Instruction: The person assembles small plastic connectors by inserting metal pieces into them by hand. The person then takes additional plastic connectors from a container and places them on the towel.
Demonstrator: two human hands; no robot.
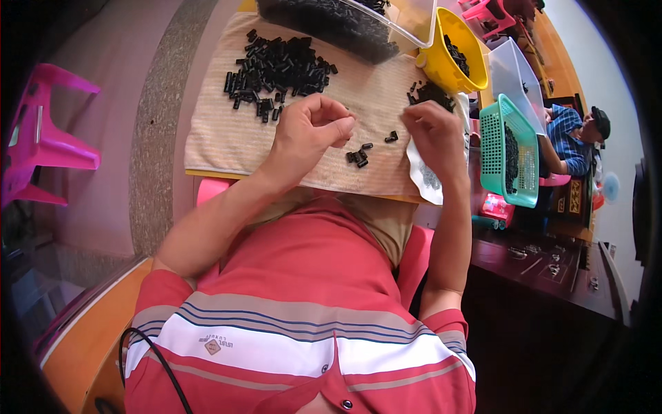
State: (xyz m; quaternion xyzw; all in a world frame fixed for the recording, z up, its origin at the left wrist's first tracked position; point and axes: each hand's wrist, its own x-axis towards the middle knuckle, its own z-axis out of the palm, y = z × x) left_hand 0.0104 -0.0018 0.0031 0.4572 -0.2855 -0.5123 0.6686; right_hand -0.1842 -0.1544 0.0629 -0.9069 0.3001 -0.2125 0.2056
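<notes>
My left hand point(312, 130) is raised over the cloth, thumb and fingertips pinched together. Whatever lies in that pinch is too small or hidden to make out. To its right, my right hand point(441, 134) has its fingers bent and drawn together beside a small heap of black pieces point(434, 95); its fingertips are partly hidden. Between the hands and nearer to me rest several short black cylinders point(358, 157) on the beige cloth point(221, 148). A large pile of similar black cylinders point(279, 69) is spread beyond my left hand.
A clear plastic bin point(414, 34) of black pieces stands at the far edge, with a yellow basket point(441, 65) beside it. Further right are a green basket point(493, 159) and a seated person point(569, 134). White paper point(424, 172) lies under my right wrist. A pink stool point(58, 148) stands left.
</notes>
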